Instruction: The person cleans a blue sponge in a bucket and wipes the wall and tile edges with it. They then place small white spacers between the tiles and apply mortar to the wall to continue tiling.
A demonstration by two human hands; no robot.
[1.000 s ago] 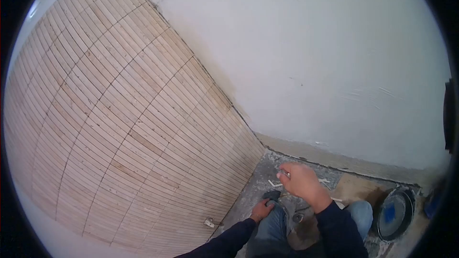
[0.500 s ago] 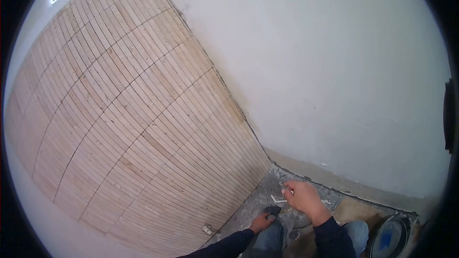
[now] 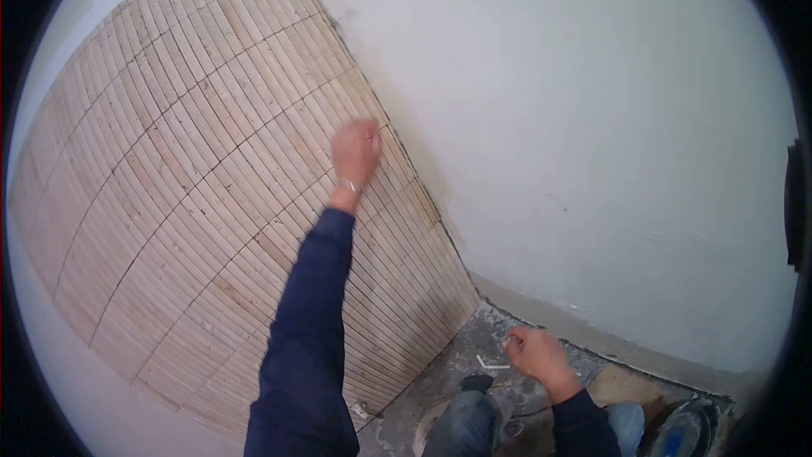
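Note:
My left hand (image 3: 355, 151) is raised against the wall of narrow beige strip tiles (image 3: 211, 203), close to the corner with the plain white wall. Its fingers are curled together at a tile joint; whatever they grip is hidden. A bracelet shows at that wrist. My right hand (image 3: 539, 355) is low above the floor, thumb and fingertips pinched. Anything between them is too small to name. Beyond its fingertips lies a thin white L-shaped piece (image 3: 492, 364) on the floor.
The grey, stained floor (image 3: 397, 423) meets both walls at the corner. A brown board (image 3: 634, 389) lies at the right, beside a dark bucket (image 3: 689, 432) with something blue in it. A socket-like fitting (image 3: 361, 410) sits low on the tiled wall. My knee (image 3: 465, 423) is below.
My left hand has risen from my knee to the tiled wall, its fingers now curled. The right hand stays low and pinched, nearly where it was. The view has shifted slightly.

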